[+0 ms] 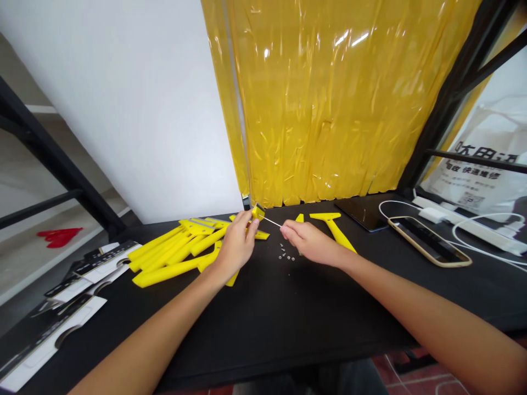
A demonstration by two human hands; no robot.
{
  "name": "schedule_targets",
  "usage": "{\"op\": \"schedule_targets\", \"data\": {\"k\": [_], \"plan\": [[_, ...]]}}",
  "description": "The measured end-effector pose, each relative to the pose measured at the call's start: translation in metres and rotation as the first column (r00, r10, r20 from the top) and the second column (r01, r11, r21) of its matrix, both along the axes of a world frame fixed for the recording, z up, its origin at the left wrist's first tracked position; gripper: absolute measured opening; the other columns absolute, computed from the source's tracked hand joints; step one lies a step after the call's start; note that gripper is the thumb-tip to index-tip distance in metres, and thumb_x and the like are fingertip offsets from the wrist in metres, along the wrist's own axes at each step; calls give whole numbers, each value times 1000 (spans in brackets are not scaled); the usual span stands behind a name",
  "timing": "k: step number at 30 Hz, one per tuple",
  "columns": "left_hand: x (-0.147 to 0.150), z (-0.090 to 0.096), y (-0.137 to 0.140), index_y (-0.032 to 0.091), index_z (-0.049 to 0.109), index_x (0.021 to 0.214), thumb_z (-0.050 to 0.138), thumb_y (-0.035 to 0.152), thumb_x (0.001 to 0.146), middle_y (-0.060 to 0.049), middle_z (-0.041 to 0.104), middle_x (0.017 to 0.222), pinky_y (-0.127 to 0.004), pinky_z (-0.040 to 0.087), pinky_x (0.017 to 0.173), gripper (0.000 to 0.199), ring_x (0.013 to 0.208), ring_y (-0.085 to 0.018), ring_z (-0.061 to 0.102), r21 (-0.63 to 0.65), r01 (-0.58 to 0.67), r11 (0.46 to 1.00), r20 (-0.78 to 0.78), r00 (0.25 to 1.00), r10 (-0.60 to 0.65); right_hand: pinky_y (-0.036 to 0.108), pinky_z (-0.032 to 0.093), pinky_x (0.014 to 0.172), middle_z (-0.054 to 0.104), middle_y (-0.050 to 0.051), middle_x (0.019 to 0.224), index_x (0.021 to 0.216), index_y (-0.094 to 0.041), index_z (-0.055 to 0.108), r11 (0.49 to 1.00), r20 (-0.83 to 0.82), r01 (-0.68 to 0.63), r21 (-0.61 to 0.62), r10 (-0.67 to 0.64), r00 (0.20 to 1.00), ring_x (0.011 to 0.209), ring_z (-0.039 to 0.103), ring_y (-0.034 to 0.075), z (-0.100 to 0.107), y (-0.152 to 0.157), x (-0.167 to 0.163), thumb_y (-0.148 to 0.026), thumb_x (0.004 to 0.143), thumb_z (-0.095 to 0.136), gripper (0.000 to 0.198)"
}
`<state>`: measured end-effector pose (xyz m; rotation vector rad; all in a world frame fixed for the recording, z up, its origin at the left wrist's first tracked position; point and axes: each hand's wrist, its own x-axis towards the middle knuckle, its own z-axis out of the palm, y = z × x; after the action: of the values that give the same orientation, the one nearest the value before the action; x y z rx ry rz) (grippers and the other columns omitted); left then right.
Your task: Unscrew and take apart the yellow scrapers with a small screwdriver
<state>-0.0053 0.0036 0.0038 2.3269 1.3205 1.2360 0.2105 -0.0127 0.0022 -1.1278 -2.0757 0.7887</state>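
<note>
In the head view, eyes on the small screws (pixel 287 257), loose on the black desk (pixel 263 329), with the action just beyond them! To their left and slightly farther off, the left hand (pixel 239 241) has its fingers closed on a yellow scraper (pixel 257 213), head end raised. Right of the screws, the right hand (pixel 308 244) is gripping a thin metal shaft (pixel 272 221), fingers curled tight at one end, and the shaft slants beyond the screws up to that scraper; whether the tip touches, can't tell! Well left of the screws, a pile of yellow scrapers (pixel 177 249), handles overlapping. Beyond and right of the screws, a T-shaped scraper (pixel 335 230), then a flat black device (pixel 362 214), and farther right a cased phone (pixel 430 241).
</note>
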Motion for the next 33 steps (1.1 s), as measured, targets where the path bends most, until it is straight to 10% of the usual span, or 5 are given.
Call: {"op": "schedule_targets", "data": {"k": [6, 21, 33], "plan": [[-1, -6, 2, 21, 52, 81, 51, 38, 97, 1, 57, 70, -24, 40, 47, 23, 47, -12, 52, -274, 53, 960, 139, 990, -15, 30, 19, 55, 61, 3, 71, 94, -21, 58, 877, 381, 110, 468, -313, 870, 57, 50, 17, -5, 4, 4, -40, 105, 39, 29], [19, -22, -3, 17, 53, 87, 57, 30, 93, -1, 61, 68, -24, 49, 41, 15, 50, -13, 60, -488, 285, 825, 502, 865, -1, 28, 43, 67, 61, 0, 82, 111, -23, 55, 884, -128, 222, 411, -185, 974, 74, 61, 16, 2, 1, 1, -34, 95, 55, 19], [22, -30, 0, 18, 54, 89, 63, 34, 90, -1, 64, 64, -24, 48, 43, 18, 47, -13, 59, -526, 312, 791, 568, 821, 54, 29, 43, 67, 63, 2, 90, 130, -21, 48, 902, -71, 189, 388, -175, 982, 73, 62, 16, 0, -1, 1, -26, 95, 49, 35]]}}
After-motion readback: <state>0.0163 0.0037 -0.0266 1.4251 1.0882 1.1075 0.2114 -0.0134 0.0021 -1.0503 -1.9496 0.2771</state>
